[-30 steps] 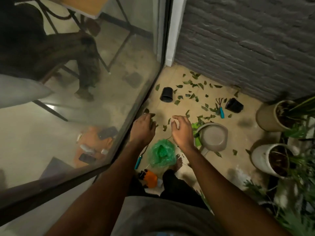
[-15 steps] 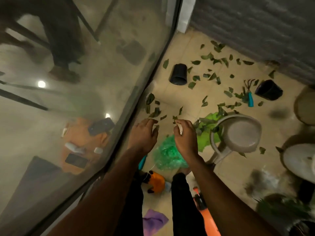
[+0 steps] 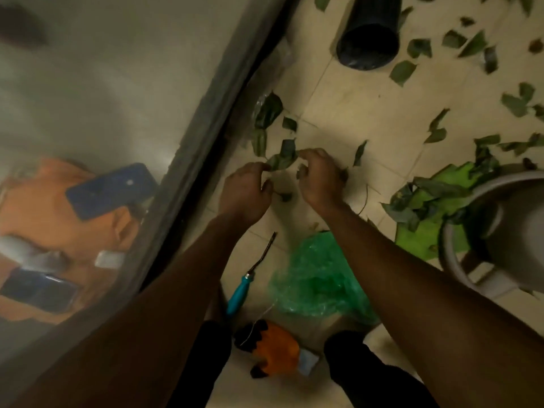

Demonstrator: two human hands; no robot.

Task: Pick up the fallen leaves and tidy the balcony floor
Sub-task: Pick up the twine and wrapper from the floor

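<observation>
On pale tiles [image 3: 368, 113] by the glass wall [image 3: 103, 83], left hand [image 3: 244, 192] pinches a leaf [image 3: 281, 161]; right hand [image 3: 319, 181] grip unclear.

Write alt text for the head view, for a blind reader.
A person's left hand and right hand, fingers curled, meet at fallen leaves on a tiled floor beside a glass door. A green bag and a tipped black pot lie nearby.

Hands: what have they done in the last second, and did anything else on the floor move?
Both hands moved forward to the leaves by the glass door. The left hand and right hand now curl their fingers at one leaf; a firm grip is not clear. The green bag, teal-handled tool and black pot lie as before.
</observation>
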